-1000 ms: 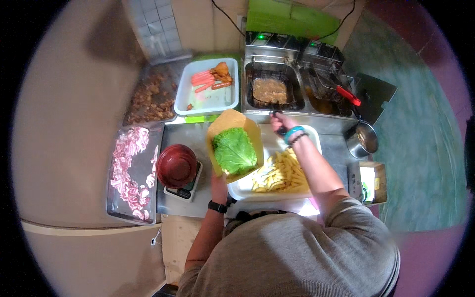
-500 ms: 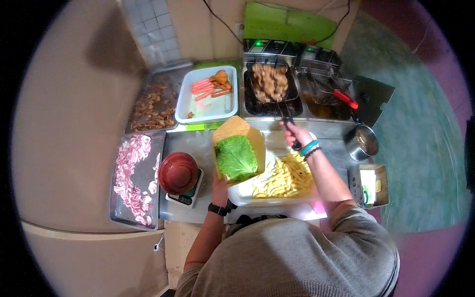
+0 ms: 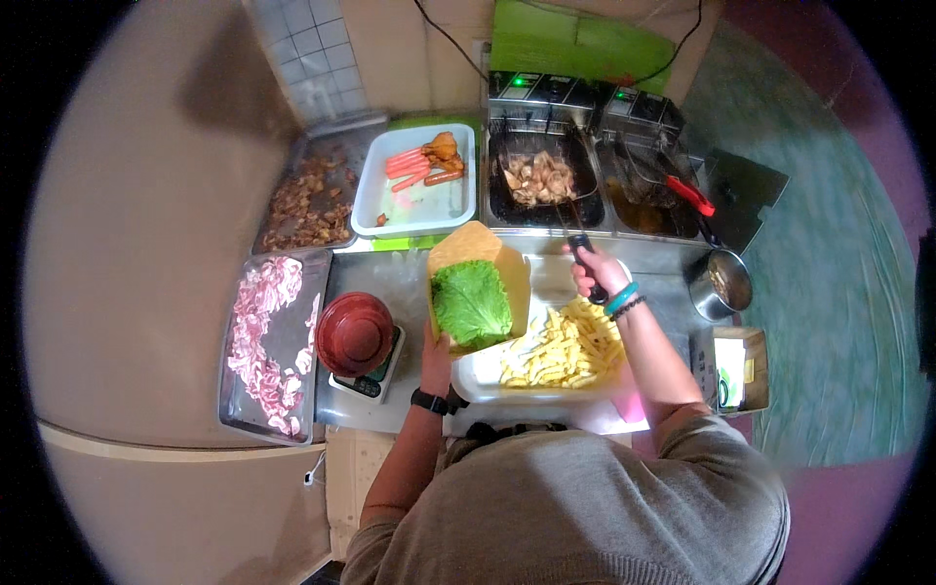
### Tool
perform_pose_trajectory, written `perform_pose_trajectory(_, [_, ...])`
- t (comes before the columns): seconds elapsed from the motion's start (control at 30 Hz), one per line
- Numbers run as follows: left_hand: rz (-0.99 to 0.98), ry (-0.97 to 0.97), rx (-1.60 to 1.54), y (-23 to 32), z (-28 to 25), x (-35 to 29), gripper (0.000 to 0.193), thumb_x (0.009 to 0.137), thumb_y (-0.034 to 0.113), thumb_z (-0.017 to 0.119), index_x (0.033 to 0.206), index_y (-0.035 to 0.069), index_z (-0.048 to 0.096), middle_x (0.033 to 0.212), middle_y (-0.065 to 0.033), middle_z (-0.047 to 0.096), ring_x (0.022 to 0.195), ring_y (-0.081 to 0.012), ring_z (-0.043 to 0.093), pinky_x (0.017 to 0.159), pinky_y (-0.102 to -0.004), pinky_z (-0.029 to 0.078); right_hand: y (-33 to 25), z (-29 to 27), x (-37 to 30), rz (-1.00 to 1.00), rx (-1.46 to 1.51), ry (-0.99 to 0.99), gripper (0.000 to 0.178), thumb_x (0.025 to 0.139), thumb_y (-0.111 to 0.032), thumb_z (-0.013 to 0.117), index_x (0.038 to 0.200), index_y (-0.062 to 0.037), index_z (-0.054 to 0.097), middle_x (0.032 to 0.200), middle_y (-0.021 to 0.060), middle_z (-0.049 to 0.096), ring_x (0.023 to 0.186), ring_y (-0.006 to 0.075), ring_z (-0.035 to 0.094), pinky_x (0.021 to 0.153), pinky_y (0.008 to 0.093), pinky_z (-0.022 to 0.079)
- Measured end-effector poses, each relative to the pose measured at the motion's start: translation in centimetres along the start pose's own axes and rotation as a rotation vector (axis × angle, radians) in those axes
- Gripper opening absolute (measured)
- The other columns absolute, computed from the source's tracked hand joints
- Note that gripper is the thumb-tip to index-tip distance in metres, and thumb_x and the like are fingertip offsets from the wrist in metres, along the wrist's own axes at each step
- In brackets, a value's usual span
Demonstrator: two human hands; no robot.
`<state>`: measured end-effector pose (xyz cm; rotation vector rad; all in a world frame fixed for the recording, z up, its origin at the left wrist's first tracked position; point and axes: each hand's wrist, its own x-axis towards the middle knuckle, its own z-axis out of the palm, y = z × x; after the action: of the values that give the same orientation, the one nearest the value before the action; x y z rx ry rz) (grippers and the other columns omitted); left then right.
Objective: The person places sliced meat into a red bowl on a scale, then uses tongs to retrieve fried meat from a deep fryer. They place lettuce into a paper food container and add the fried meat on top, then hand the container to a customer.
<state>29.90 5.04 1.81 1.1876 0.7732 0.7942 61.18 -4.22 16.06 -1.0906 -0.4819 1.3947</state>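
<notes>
My left hand (image 3: 438, 355) is closed on the near edge of a brown paper food box (image 3: 478, 242). A green lettuce leaf (image 3: 473, 301) lies inside the box, facing up. My right hand (image 3: 598, 273) grips the black handle of a fryer basket (image 3: 578, 213). Browned meat pieces (image 3: 539, 179) are gathered in that basket, over the left well of the fryer (image 3: 507, 214). Below my right hand, a white tray (image 3: 478, 380) holds pale yellow fries (image 3: 564, 348), and the paper box overlaps its left side.
A second fryer basket with a red handle (image 3: 690, 195) rests at the right well. Left stand a red bowl (image 3: 354, 334) on a scale (image 3: 366, 386), a raw-meat tray (image 3: 304, 429), and a white tub (image 3: 374, 216) with sausages. A metal pot (image 3: 710, 304) and a cardboard box (image 3: 756, 385) are at right.
The meat in the basket has shifted from a long spread into a smaller heap toward its middle. My right hand has moved slightly right and nearer. The box stays in my left hand.
</notes>
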Motion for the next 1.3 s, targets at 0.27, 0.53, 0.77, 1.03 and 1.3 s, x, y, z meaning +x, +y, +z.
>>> perform_pose_trajectory(0.27, [-0.005, -0.006, -0.082, 1.0, 1.2, 0.1, 0.045, 0.089, 0.009, 0.034, 0.133, 0.005, 0.024, 0.121, -0.01, 0.041, 0.107, -0.0185, 0.043, 0.088, -0.0286, 0.038, 0.2, -1.1, 0.2, 0.078, 0.116, -0.004, 0.023, 0.093, -0.023, 0.036, 0.109, -0.0104, 0.047, 0.06, -0.0018, 0.041, 0.043, 0.0066, 0.034, 0.039, 0.0216, 0.031])
perform_pose_trajectory(0.53, [-0.053, -0.054, -0.093, 0.5, 0.7, 0.4, 0.045, 0.089, 0.009, 0.036, 0.132, 0.004, 0.022, 0.117, -0.009, 0.043, 0.098, -0.0175, 0.048, 0.077, -0.0271, 0.044, 1.9, 0.9, -1.2, 0.029, 0.054, 0.044, 0.024, 0.092, -0.024, 0.038, 0.109, -0.0097, 0.046, 0.06, -0.0021, 0.04, 0.042, 0.0065, 0.034, 0.037, 0.0211, 0.032])
perform_pose_trajectory(0.77, [-0.009, -0.022, -0.125, 0.5, 1.1, 0.0, 0.045, 0.089, 0.007, 0.035, 0.132, 0.006, 0.024, 0.122, -0.0101, 0.041, 0.106, -0.0188, 0.044, 0.085, -0.0275, 0.04, 2.4, 1.8, -1.8, -0.035, 0.014, 0.06, 0.024, 0.092, -0.024, 0.037, 0.109, -0.0094, 0.047, 0.061, -0.002, 0.042, 0.042, 0.0063, 0.033, 0.037, 0.0223, 0.032])
perform_pose_trajectory(1.03, [-0.008, 0.02, -0.034, 1.2, 1.5, 0.1, 0.043, 0.089, 0.006, 0.034, 0.131, 0.004, 0.026, 0.125, -0.0119, 0.04, 0.111, -0.0193, 0.041, 0.091, -0.0289, 0.035, 0.7, 1.1, -2.3, -0.053, 0.05, -0.037, 0.026, 0.093, -0.026, 0.037, 0.111, -0.0103, 0.046, 0.061, -0.0024, 0.041, 0.043, 0.0056, 0.033, 0.037, 0.0213, 0.032])
perform_pose_trajectory(1.3, [-0.024, 0.011, -0.042, 1.6, 1.5, -0.3, 0.043, 0.089, 0.008, 0.035, 0.131, 0.006, 0.028, 0.121, -0.012, 0.044, 0.106, -0.0191, 0.045, 0.085, -0.0277, 0.039, -0.5, -0.1, -1.7, 0.066, -0.028, -0.029, 0.024, 0.092, -0.025, 0.037, 0.109, -0.0115, 0.048, 0.061, -0.0043, 0.041, 0.044, 0.0045, 0.034, 0.038, 0.02, 0.032])
